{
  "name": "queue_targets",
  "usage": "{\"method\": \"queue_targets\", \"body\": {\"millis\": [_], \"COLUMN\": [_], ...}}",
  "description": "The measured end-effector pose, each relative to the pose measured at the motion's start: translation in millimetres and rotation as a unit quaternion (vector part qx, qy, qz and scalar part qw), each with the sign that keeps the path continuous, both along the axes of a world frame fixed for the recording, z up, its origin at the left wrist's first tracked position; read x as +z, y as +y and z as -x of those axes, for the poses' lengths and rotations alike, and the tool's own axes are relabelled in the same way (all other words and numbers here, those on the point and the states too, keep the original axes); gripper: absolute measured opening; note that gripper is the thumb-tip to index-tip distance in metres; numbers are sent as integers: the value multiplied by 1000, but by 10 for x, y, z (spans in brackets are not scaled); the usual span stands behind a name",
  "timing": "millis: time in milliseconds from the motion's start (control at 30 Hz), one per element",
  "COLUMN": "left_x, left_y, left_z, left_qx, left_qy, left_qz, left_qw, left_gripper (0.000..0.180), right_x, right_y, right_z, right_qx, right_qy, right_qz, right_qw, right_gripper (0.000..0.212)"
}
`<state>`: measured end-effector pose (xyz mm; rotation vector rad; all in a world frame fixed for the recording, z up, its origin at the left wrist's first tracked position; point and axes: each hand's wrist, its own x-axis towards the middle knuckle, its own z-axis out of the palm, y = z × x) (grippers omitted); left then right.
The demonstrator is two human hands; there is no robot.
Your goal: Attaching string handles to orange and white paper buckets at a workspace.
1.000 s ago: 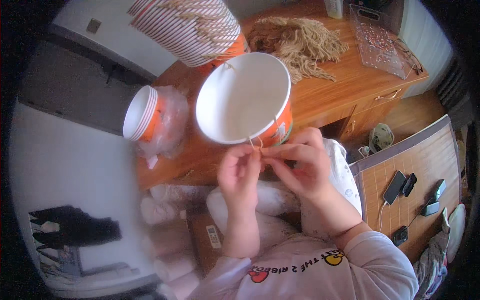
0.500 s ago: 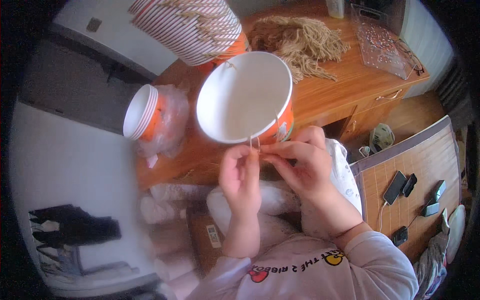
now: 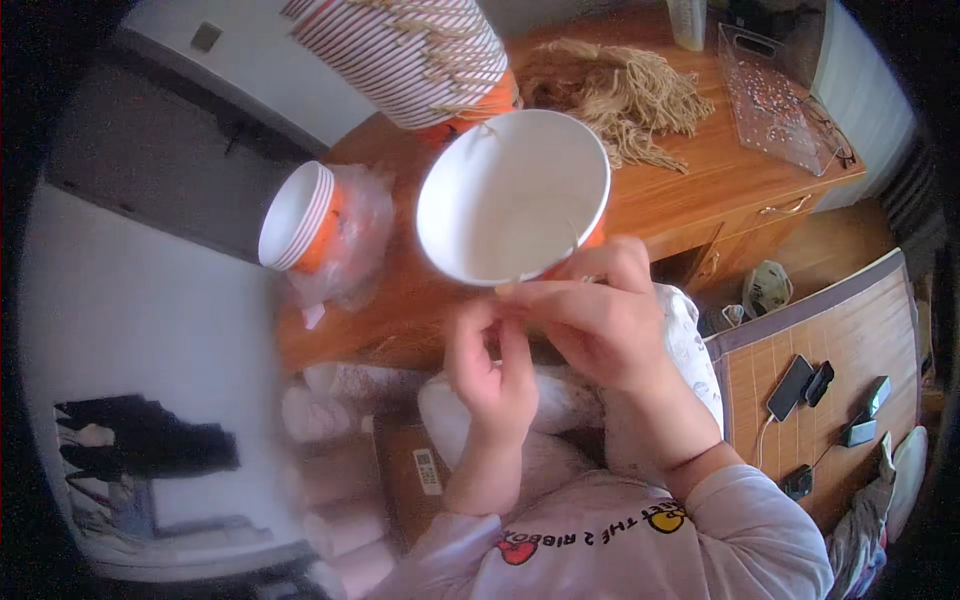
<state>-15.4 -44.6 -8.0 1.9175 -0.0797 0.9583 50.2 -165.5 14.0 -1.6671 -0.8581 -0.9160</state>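
A large paper bucket, white inside and orange outside, stands on the desk with its mouth tilted toward me. My left hand is closed in a pinch just below the near rim, thumb and forefinger together. My right hand crosses over it, its fingertips meeting the left ones and its knuckles against the bucket's side. Both pinch a thin twine at the rim, mostly hidden behind the fingers. A short twine end sticks up inside the bucket near the right of the rim.
Behind the bucket rises a tall stack of nested buckets with twine handles. A bundle of twine lies beside it. Small paper cups in a plastic bag sit at left. A clear tray is far right; a phone lies on a mat.
The twine loop that stood up between my fingers is now pulled down and covered. My right hand has moved in over the left fingertips. The whole view has shifted slightly.
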Motion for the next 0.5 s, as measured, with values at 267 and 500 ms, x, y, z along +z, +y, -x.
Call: {"method": "queue_targets", "body": {"millis": [267, 500], "left_x": [55, 28], "left_y": [8, 40], "left_z": [37, 33], "left_qx": [-40, -37], "left_qy": [9, 20], "left_qz": [42, 36], "left_qw": [998, 998], "left_gripper": [13, 14], "right_x": [-68, -21], "right_y": [50, 6], "right_z": [-57, -21], "right_qx": [6, 36], "right_qy": [-49, 9], "right_qz": [-50, -18], "right_qw": [998, 999], "right_gripper": [33, 32]}}
